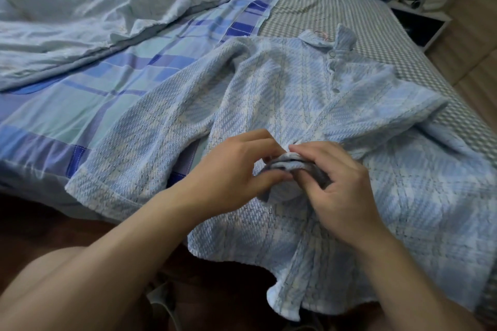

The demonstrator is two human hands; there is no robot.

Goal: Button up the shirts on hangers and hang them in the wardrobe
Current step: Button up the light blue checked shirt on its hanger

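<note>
A light blue plaid shirt [309, 94] is lying spread on the near right part of the bed [349, 8], its hem hanging over the near edge. The left hand [236, 166] and right hand [338, 177] are both pinching the bunched front placket at mid-shirt, fingers curled around the fabric. Upper buttons [335, 91] are sitting closed. A hanger hook [321, 33] is protruding from the collar. A crumpled duvet [94, 8] is lying far left.

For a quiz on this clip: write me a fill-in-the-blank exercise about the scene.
1. The light blue plaid woven shirt lies on the ____.
2. Both hands, the left hand and the right hand, pinch the shirt's front ____.
3. The buttons near the collar are ____.

Missing words: bed; edge (placket); fastened
</note>
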